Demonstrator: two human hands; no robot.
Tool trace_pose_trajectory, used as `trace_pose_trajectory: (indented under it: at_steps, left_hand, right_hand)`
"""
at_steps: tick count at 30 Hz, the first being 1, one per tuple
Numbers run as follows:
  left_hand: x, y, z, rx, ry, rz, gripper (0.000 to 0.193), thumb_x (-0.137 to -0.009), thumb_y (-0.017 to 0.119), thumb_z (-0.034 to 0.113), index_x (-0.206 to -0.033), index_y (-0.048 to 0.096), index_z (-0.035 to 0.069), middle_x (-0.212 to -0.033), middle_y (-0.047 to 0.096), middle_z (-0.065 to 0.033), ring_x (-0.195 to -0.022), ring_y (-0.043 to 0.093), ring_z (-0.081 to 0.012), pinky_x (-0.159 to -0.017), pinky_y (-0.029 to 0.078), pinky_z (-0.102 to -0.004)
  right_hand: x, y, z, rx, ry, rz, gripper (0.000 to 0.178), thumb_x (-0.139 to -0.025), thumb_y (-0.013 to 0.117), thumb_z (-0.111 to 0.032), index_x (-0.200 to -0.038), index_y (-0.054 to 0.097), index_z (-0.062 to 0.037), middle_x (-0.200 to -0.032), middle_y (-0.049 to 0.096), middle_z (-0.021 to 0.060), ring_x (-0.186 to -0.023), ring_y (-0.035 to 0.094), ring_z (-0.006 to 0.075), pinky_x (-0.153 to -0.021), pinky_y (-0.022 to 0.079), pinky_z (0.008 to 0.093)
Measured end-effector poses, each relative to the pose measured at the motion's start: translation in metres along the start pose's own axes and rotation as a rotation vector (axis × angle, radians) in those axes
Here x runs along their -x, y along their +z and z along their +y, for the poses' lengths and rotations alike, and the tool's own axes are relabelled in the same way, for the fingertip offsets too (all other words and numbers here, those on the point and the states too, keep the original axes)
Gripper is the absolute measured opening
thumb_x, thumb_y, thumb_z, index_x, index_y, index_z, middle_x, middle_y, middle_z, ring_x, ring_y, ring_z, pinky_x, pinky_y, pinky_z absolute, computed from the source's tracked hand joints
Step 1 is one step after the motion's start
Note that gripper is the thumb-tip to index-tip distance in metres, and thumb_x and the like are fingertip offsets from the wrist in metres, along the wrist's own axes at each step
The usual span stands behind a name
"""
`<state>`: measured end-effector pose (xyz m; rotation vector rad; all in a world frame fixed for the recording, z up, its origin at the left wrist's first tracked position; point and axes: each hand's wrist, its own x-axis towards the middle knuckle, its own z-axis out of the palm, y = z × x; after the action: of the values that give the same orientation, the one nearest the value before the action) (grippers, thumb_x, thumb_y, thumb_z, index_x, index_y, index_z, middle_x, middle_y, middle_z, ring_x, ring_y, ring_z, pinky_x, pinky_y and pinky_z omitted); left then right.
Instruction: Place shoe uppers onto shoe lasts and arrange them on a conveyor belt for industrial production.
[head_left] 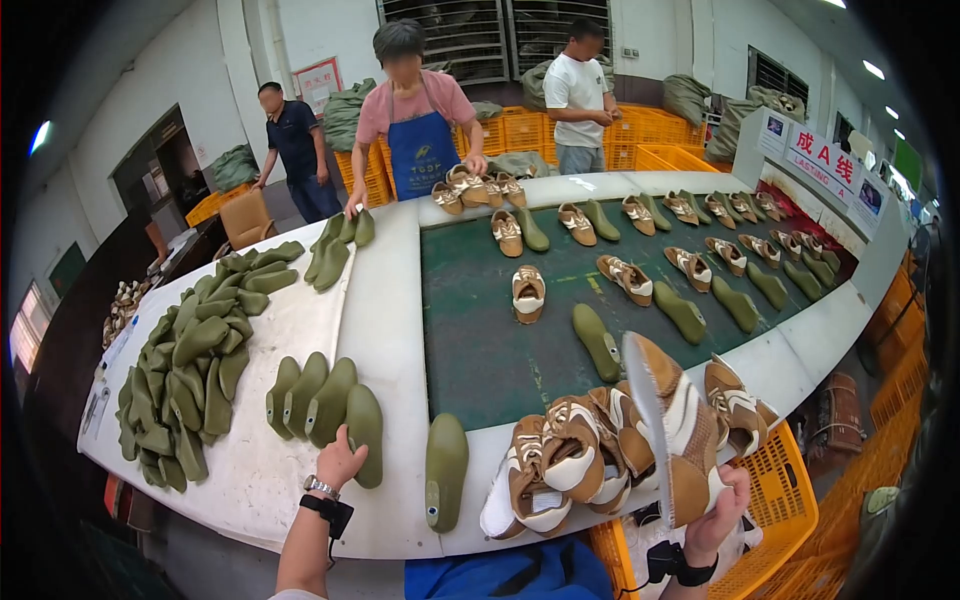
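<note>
My left hand [340,464] is at the near end of a row of green shoe lasts [328,402] on the white tabletop. Its fingers close on the edge of the rightmost green shoe last [367,440]. Another last [445,470] lies alone to the right of that hand. At the lower right, my right hand [722,510] grips a tan and white shoe upper [680,435], held up on end above the table edge. Beside it, several similar uppers [572,445] stand bunched along the near edge.
A heap of green lasts [185,370] covers the left side. Lasts and uppers sit in rows on the green conveyor belt [470,350]. An orange crate [790,490] stands at my right. Across the table a person in a blue apron [422,150] touches lasts and uppers; two others stand behind.
</note>
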<state>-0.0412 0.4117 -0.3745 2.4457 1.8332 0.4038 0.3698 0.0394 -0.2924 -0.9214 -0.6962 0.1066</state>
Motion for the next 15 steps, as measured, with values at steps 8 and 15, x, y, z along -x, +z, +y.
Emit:
trace_pose_trajectory:
  at_steps: [8, 15]
  left_hand:
    - [-0.052, -0.012, 0.056, -0.151, 0.318, -0.216, 0.054, -0.08, 0.056, 0.038, -0.127, 0.042, 0.016, -0.073, 0.064, -0.0197, -0.069, 0.063, -0.038, -0.063, 0.05, -0.0483]
    - [-0.184, 0.05, 0.145, -0.146, 0.439, -0.28, 0.052, -0.081, 0.055, 0.036, -0.128, 0.043, 0.018, -0.083, 0.065, -0.0218, -0.078, 0.063, -0.0385, -0.071, 0.05, -0.0478]
  right_hand:
    - [-0.005, -0.029, 0.002, 0.116, -0.057, 0.097, 0.022, -0.087, 0.052, -0.023, -0.092, 0.046, -0.0028, -0.087, 0.046, 0.004, -0.084, 0.046, 0.0136, -0.081, 0.036, 0.0271]
    - [0.0, -0.039, -0.009, 0.383, -0.076, 0.2, 0.028, -0.084, 0.056, -0.025, -0.092, 0.055, 0.0021, -0.096, 0.06, 0.0168, -0.089, 0.056, 0.0285, -0.084, 0.043, 0.0399]
